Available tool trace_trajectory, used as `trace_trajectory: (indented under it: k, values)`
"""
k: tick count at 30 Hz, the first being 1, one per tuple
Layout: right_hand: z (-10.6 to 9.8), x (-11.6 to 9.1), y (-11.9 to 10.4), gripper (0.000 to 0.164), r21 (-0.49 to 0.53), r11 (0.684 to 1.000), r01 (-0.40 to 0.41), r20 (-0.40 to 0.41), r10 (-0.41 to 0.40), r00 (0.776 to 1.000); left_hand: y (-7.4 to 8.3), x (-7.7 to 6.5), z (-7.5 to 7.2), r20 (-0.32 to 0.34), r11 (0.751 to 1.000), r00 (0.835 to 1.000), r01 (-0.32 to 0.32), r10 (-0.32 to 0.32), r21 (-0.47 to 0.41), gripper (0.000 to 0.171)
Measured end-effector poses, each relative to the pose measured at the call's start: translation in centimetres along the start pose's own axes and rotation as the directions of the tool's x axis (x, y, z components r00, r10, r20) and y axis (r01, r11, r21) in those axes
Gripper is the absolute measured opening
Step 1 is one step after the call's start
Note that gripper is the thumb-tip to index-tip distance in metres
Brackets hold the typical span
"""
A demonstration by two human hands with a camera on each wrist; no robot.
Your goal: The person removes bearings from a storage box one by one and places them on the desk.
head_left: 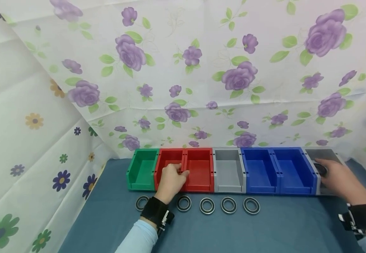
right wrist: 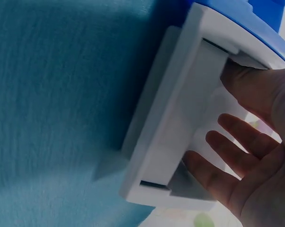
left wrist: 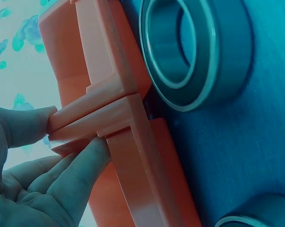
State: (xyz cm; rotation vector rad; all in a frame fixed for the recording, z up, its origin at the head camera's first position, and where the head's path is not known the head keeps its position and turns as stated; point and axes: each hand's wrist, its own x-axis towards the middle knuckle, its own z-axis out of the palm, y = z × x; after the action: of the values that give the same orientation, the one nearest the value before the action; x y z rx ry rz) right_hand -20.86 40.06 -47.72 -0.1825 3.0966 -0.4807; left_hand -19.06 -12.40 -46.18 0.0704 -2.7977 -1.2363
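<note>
My left hand [head_left: 171, 181] pinches the adjoining side walls of two red bins. In the left wrist view its thumb lies on one wall and the index fingertip [left wrist: 101, 144] on the other. My right hand [head_left: 341, 177] reaches into the grey bin [right wrist: 180, 113] at the right end of the row, with a dark ring-shaped bearing [head_left: 320, 169] at its fingertips. In the right wrist view the thumb is close to the wall beside the blue bin, and the hand and bin wall largely hide the bearing.
Several bearings [head_left: 207, 206] lie in a row on the blue cloth [head_left: 233, 232] before the bins. Green [head_left: 143, 186], red [head_left: 199, 188], grey [head_left: 229, 188] and blue bins [head_left: 262, 189] stand side by side. A flowered sheet [head_left: 183, 88] hangs behind them.
</note>
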Motion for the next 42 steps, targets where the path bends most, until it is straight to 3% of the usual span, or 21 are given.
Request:
trace_trajectory:
  k: [8,31,42]
  values:
    - [1.0,-0.1,0.2,0.07,-0.011,1.0,-0.005,0.001,0.005,1.0,-0.1,0.1,0.2,-0.006,1.0,1.0,-0.003,0.003,0.005,0.046]
    - [1.5,1.3,1.7,0.068,0.013,1.0,-0.01,0.206,0.007,0.979,-0.3,0.2,0.1,0.006,1.0,1.0,-0.003,0.003,-0.012,0.045]
    - [1.4,1.3,1.5,0.066,-0.016,0.999,-0.044,0.221,0.047,0.974,-0.4,0.1,0.2,-0.003,1.0,1.0,0.003,-0.003,0.01,0.046]
